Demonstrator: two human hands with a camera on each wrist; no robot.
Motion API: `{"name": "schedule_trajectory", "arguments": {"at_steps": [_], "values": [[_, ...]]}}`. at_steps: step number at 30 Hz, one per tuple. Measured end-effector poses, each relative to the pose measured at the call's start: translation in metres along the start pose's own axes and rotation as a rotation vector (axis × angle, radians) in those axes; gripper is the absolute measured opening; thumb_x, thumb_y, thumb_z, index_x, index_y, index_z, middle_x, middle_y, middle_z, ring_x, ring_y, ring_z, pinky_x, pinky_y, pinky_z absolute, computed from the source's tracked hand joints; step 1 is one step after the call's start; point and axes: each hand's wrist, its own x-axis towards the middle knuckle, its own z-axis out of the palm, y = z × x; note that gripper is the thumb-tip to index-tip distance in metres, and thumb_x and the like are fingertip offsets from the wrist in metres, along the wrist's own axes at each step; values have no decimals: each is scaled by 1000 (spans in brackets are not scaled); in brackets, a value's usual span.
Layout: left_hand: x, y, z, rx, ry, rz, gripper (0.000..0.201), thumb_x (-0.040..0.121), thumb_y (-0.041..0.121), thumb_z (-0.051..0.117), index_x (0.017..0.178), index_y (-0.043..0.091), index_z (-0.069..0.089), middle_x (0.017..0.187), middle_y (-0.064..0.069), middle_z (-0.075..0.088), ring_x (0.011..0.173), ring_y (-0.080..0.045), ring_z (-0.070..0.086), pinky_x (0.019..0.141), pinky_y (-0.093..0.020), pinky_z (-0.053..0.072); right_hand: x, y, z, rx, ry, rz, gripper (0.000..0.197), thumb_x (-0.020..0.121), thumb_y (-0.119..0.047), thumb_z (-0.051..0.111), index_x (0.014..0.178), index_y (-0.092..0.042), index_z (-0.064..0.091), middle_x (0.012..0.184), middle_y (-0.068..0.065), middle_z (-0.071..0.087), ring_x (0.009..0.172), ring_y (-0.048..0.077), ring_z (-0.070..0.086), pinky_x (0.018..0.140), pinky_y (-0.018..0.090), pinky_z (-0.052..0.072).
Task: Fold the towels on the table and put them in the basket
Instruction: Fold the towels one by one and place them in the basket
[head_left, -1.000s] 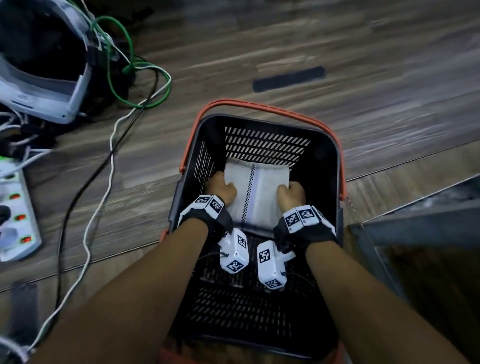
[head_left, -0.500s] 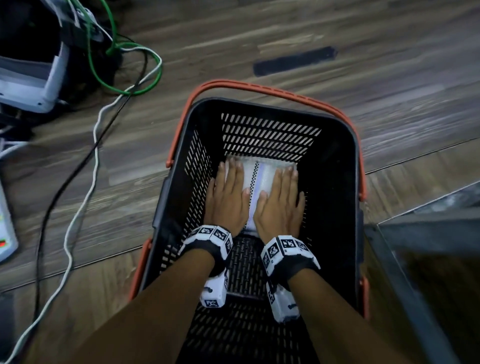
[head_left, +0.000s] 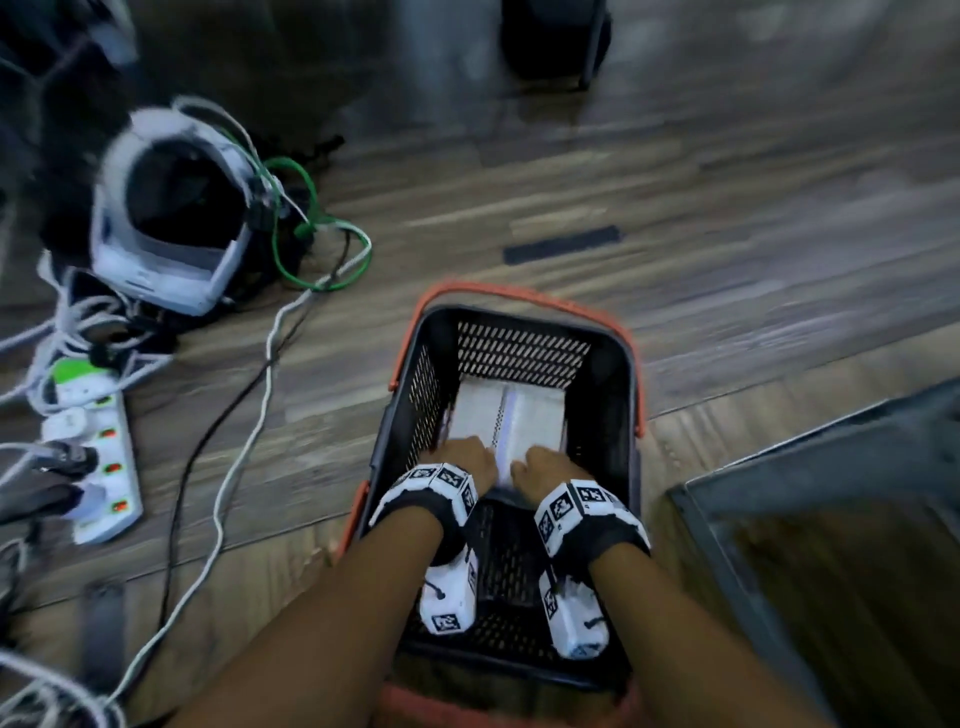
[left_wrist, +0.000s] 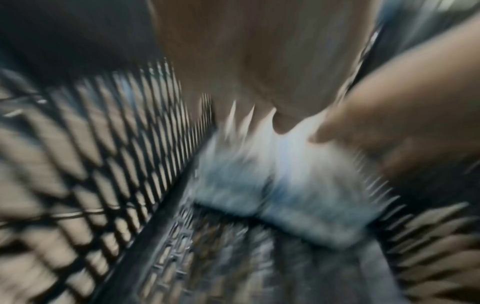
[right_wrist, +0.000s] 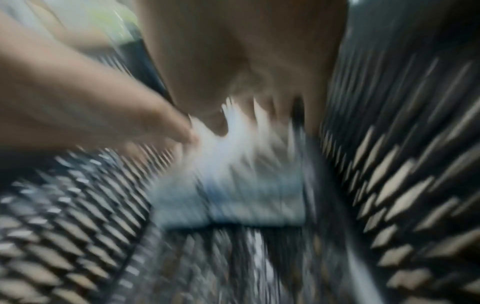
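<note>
Sitting on the wooden floor, the black slotted basket with its orange handle is holding a folded white towel flat on its bottom, against the far wall. Both of the person's hands are reaching inside, side by side at the towel's near edge. The left hand is touching the left part of that edge and the right hand the right part; blur is hiding whether their fingers are curled or straight. Lying on the floor to the left are a white headset, a power strip and loose cables.
</note>
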Motion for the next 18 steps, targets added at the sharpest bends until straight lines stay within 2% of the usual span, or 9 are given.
{"name": "schedule_trajectory", "arguments": {"at_steps": [2, 4, 6, 7, 9, 11, 14, 16, 18], "values": [[-33, 7, -27, -112, 0, 10, 38, 99, 30, 30, 109, 3, 55, 126, -21, 54, 112, -33, 54, 86, -33, 41, -30, -1, -22, -8, -28, -38, 30, 93, -33, 41, 82, -8, 53, 90, 14, 55, 76, 26, 53, 66, 28, 40], [-69, 13, -57, -96, 70, 51, 41, 99, 33, 31, 105, 2, 56, 120, -22, 57, 106, -35, 56, 79, -30, 40, -66, -1, -50, -43, 7, -72, 35, 92, -35, 43, 68, -9, 46, 79, 11, 51, 70, 24, 51, 56, 26, 36], [-109, 23, -91, -59, 164, 101, 43, 97, 37, 33, 106, 1, 56, 115, -21, 59, 102, -36, 57, 77, -31, 41, -107, 0, -87, -61, 69, -121, 39, 92, -36, 45, 63, -11, 42, 70, 9, 47, 67, 25, 50, 52, 26, 31], [-130, 30, -109, -47, 216, 128, 42, 96, 38, 35, 104, 2, 56, 113, -20, 60, 101, -35, 58, 76, -32, 42, -130, 1, -108, -65, 103, -139, 39, 92, -37, 45, 65, -9, 46, 70, 11, 49, 70, 27, 53, 53, 27, 32], [-179, 47, -140, -13, 329, 198, 40, 95, 36, 38, 102, 2, 59, 111, -19, 63, 100, -34, 59, 78, -33, 44, -179, 3, -147, -71, 186, -168, 38, 92, -37, 48, 85, -2, 62, 86, 20, 61, 87, 32, 62, 64, 29, 38], [-229, 68, -167, 7, 422, 273, 38, 96, 29, 39, 104, -1, 62, 112, -20, 64, 104, -35, 58, 83, -35, 44, -227, 6, -182, -27, 283, -179, 37, 92, -33, 50, 98, 1, 65, 100, 21, 67, 97, 34, 62, 75, 32, 44], [-299, 96, -194, 8, 524, 362, 37, 94, 28, 43, 106, -2, 63, 113, -21, 63, 105, -35, 57, 82, -34, 43, -299, 12, -224, 16, 446, -186, 38, 92, -30, 51, 103, 3, 67, 105, 21, 68, 100, 33, 62, 85, 36, 47], [-341, 110, -206, 41, 590, 407, 39, 92, 36, 44, 101, 4, 64, 111, -20, 64, 102, -34, 59, 77, -33, 45, -345, 19, -243, 25, 521, -192, 37, 92, -32, 52, 104, -1, 67, 107, 17, 68, 101, 31, 61, 87, 36, 48], [-377, 122, -211, 97, 649, 432, 40, 91, 42, 42, 103, 10, 64, 115, -16, 62, 103, -34, 60, 81, -36, 46, -388, 28, -255, 23, 576, -202, 35, 93, -33, 50, 106, -4, 65, 110, 14, 67, 102, 29, 60, 87, 34, 46]]}}
